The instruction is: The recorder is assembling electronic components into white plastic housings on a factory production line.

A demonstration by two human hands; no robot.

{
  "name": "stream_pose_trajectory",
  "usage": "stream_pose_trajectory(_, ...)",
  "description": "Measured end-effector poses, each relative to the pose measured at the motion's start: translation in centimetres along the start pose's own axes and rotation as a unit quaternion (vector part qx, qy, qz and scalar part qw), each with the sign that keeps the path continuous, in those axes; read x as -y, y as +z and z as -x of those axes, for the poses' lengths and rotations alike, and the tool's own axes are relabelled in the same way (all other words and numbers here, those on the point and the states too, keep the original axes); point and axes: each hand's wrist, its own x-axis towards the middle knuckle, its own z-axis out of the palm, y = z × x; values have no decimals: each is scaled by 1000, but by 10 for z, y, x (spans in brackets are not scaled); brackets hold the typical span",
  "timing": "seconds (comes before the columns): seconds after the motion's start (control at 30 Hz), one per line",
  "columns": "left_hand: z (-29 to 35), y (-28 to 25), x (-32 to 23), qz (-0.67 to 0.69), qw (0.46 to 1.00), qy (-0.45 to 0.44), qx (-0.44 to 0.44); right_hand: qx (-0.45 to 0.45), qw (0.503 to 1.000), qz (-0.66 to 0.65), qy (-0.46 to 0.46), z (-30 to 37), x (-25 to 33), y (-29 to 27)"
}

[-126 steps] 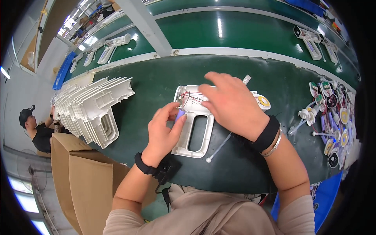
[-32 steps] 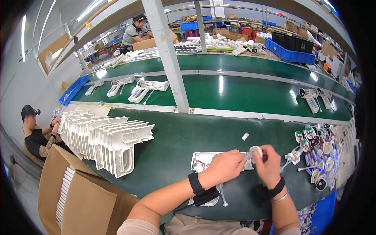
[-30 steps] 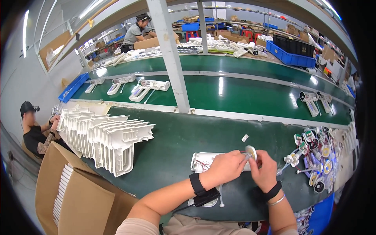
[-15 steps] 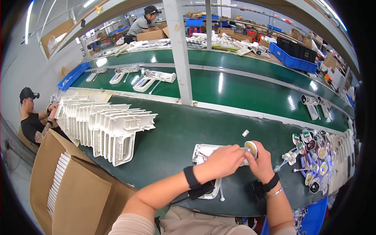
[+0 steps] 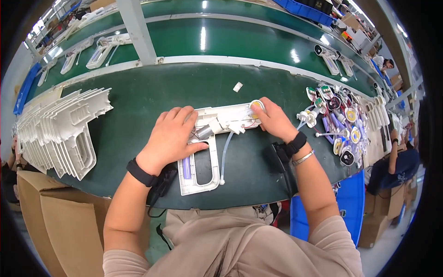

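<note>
In front of me a white plastic half-housing (image 5: 208, 177) with a looped handle lies open side up on the bench. Inside it are a silver motor (image 5: 203, 133), a lilac cylinder (image 5: 186, 168) and thin wires. A clear tube (image 5: 225, 154) hangs from its middle down onto the bench. My left hand (image 5: 171, 134) grips the housing's left end, fingers over the far edge and thumb by the handle top. At the right end, my right hand (image 5: 276, 121) pinches a round part with a yellow centre (image 5: 256, 107), thumb on top; its fingertips are partly hidden.
A row of stacked white housing halves (image 5: 69, 134) stands at left, above a cardboard box (image 5: 69, 221). To the right lies a pile of wired parts (image 5: 344, 122), with a blue bin (image 5: 348, 217) below. A small white piece (image 5: 237, 87) lies beyond the housing, before the green conveyor (image 5: 221, 39).
My left hand has left the round part and moved to the housing's left end. My right hand has brought the round part down to the housing's right end. The view has tilted downward.
</note>
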Motion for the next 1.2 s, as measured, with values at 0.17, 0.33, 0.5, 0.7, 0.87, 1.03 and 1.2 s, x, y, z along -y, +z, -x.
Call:
stream_pose_trajectory(0.17, 3, 7, -4, -26, 1000, -3, -16, 12, 999, -15, 31, 7, 11, -1)
stream_pose_trajectory(0.33, 5, 7, -7, -24, 999, -14, -15, -84, 984, 152, -36, 23, 13, 16)
stream_pose_trajectory(0.5, 3, 7, -3, -10, 1000, -13, -21, -126, 987, 96, -18, 21, 7, 24)
stream_pose_trajectory(0.7, 4, 7, -4, 1, 1000, -6, -20, -4, 989, 144, 21, 15, 12, 15)
stream_pose_trajectory(0.87, 4, 7, -4, 6, 1000, -7, -27, -8, 991, 131, 23, 13, 11, 18)
stream_pose_trajectory(1.03, 12, 3, -3, 6, 999, 1, -38, -114, 941, 279, -153, 22, 40, 4)
stream_pose_trajectory(1.2, 7, 12, 0, 3, 999, -3, -53, -83, 927, 148, -333, 41, 68, 13)
